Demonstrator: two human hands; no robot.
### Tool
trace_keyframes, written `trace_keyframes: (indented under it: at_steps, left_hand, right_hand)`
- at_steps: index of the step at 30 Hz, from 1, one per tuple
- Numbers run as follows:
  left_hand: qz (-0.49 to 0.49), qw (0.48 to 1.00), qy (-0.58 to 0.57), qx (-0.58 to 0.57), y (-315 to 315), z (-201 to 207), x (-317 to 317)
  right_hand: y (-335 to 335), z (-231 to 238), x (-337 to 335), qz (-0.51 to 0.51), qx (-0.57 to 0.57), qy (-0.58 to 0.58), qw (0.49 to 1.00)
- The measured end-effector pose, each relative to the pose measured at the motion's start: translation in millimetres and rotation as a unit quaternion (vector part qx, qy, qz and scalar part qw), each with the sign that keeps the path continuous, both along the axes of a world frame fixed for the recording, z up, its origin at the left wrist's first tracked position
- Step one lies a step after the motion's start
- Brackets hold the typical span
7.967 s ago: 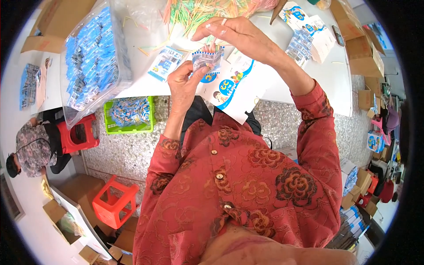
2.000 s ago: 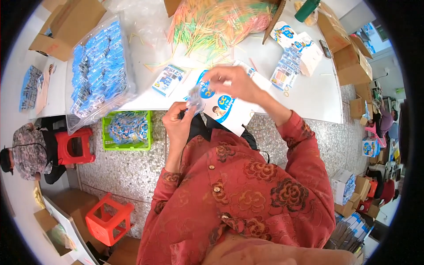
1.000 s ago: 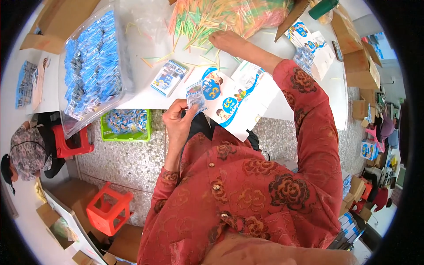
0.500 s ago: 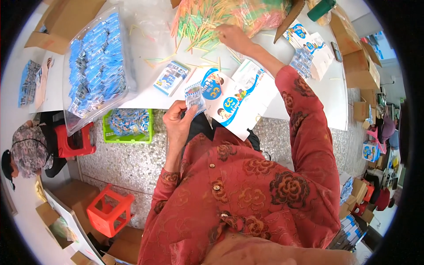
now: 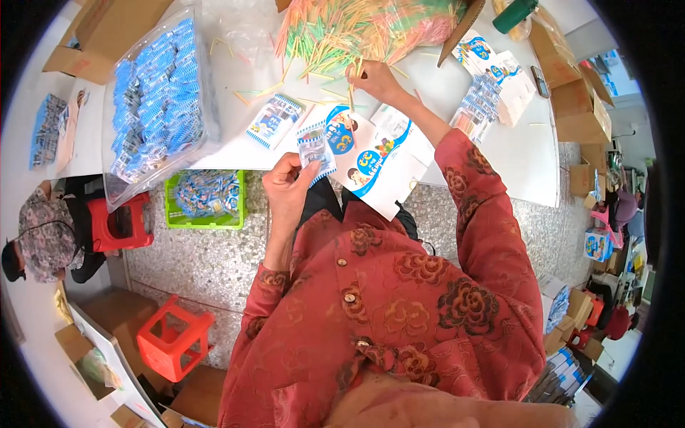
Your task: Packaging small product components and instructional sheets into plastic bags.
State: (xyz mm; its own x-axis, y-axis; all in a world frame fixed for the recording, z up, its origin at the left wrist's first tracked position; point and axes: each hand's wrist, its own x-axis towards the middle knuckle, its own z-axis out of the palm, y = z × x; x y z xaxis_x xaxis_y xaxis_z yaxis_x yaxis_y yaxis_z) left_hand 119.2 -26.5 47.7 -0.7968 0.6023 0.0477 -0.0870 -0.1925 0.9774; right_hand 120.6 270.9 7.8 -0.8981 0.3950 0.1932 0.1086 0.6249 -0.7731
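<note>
Between the thumb and fingers of my left hand point(image 5: 287, 184) is a small blue-and-white printed packet point(image 5: 314, 152), held upright at the table's near edge. My right hand point(image 5: 376, 81) pinches a thin yellowish straw point(image 5: 351, 94) just in front of a big heap of coloured straws point(image 5: 335, 36). Whether it holds more than one straw I cannot tell. An unfolded white-and-blue printed carton point(image 5: 389, 165) lies below that hand, its near corner over the table edge. Another blue-and-white packet point(image 5: 273, 120) rests flat beside it.
A clear plastic tray point(image 5: 207, 135) full of blue packets stands at the left, jutting past the table edge. Below it, a green crate point(image 5: 171, 210) holds more packets. Bundled packets point(image 5: 477, 107) and folded cartons point(image 5: 519, 91) lie at the right. A person sits at far left.
My right hand has drawn back from the heap toward me, with a straw now showing in its fingers. My left hand keeps the packet in nearly the same place.
</note>
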Motion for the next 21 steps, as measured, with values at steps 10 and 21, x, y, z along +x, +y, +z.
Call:
trace_keyframes:
  at_steps: [10,21]
  left_hand:
    - [0.011,1.000,0.016,-0.002,5.7,10.3,5.1]
    - [0.006,0.989,0.147,-0.006,10.8,13.9,-3.8]
  right_hand:
    - [-17.7,3.7,12.6,0.014,0.077,0.083,0.994]
    - [-6.9,25.9,31.0,-0.043,-0.016,0.023,0.999]
